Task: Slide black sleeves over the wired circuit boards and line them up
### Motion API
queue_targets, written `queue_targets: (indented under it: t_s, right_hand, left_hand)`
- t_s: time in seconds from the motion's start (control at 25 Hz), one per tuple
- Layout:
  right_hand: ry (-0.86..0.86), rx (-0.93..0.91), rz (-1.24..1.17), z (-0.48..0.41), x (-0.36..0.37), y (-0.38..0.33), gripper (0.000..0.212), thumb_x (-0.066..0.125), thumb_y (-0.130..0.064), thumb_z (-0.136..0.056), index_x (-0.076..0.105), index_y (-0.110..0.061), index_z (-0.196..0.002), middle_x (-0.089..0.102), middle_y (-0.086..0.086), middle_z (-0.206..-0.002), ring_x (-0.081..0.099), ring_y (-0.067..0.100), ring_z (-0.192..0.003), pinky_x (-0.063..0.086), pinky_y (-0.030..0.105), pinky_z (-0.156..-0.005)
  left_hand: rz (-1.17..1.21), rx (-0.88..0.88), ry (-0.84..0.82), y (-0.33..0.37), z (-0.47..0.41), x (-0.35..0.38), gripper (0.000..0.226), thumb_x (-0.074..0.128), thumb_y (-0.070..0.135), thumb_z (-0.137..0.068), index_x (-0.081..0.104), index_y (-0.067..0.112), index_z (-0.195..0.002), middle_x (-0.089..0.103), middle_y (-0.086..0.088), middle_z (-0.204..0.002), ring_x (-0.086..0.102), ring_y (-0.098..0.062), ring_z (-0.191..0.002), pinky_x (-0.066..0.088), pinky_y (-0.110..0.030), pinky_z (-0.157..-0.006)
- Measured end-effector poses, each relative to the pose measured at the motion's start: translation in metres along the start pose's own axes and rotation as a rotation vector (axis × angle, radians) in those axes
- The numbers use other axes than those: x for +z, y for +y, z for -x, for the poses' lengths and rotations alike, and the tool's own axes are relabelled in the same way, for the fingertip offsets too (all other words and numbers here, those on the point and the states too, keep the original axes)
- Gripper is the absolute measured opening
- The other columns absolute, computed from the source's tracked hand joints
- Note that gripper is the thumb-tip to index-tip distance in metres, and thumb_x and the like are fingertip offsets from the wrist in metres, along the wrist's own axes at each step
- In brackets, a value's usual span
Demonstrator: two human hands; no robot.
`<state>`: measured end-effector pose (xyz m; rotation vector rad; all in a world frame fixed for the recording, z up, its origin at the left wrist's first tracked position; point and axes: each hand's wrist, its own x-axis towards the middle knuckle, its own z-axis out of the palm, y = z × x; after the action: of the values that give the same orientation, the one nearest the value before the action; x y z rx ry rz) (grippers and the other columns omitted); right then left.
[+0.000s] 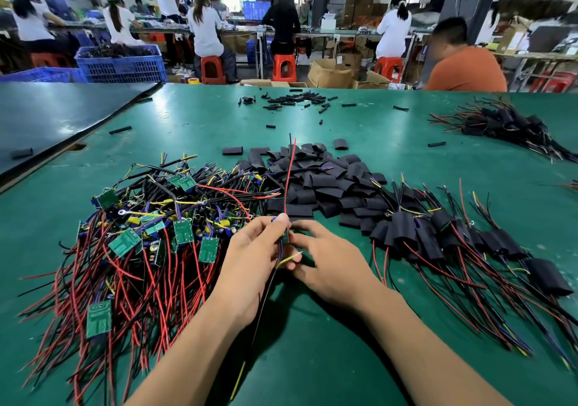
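Left hand (250,260) pinches a wired circuit board (285,235) upright; right hand (330,263) lies beside it, fingers loosely spread.

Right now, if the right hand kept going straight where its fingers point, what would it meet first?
The wired circuit board pinched in the left hand. The fingers of the right hand point left at it and look nearly touching, though depth is unclear.

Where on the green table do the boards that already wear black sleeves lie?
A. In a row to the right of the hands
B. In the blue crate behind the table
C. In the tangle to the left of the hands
A: the sleeved boards lie side by side to the right of the right hand, while the tangle on the left holds only bare green boards.
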<state>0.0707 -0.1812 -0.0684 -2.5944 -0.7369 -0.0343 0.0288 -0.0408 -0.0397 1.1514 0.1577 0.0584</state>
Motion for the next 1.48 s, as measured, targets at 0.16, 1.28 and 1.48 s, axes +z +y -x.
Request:
queue_targets:
  t_s: [0.16, 1.28, 1.48]
  right_hand:
    - [0.116, 0.062, -0.014, -0.002, -0.003, -0.004, 0.02, 0.056, -0.04, -0.093, 0.066, -0.032, -0.109, 0.063, -0.013, -0.121, 0.058, 0.018, -0.112, 0.047, 0.035, -0.087]
    - [0.334, 0.235, -0.183, 0.008, -0.028, 0.023, 0.025, 0.066, -0.025, -0.094, 0.068, -0.022, -0.119, 0.068, -0.003, -0.117, 0.055, 0.019, -0.111, 0.04, 0.03, -0.098]
    - [0.443, 0.289, -0.701, 0.005, -0.036, 0.019, 0.014, 0.066, -0.02, -0.096, 0.071, -0.024, -0.108, 0.072, -0.018, -0.097, 0.062, -0.007, -0.087, 0.045, 0.008, -0.08]
  left_hand:
    - [-0.05, -0.006, 0.038, -0.002, -0.001, -0.002, 0.014, 0.06, 0.017, -0.097, 0.065, 0.01, -0.086, 0.058, -0.012, -0.069, 0.052, -0.02, -0.053, 0.047, -0.026, -0.051]
    - [-0.615, 0.25, 0.024, -0.016, 0.0, -0.005, 0.02, 0.058, 0.014, -0.096, 0.073, 0.025, -0.089, 0.067, 0.0, -0.062, 0.057, -0.009, -0.055, 0.044, -0.015, -0.058]
    - [-0.557, 0.248, -0.004, -0.012, 0.004, -0.004, 0.019, 0.063, 0.024, -0.095, 0.072, 0.023, -0.079, 0.051, 0.007, -0.055, 0.043, -0.011, -0.053, 0.037, -0.023, -0.053]
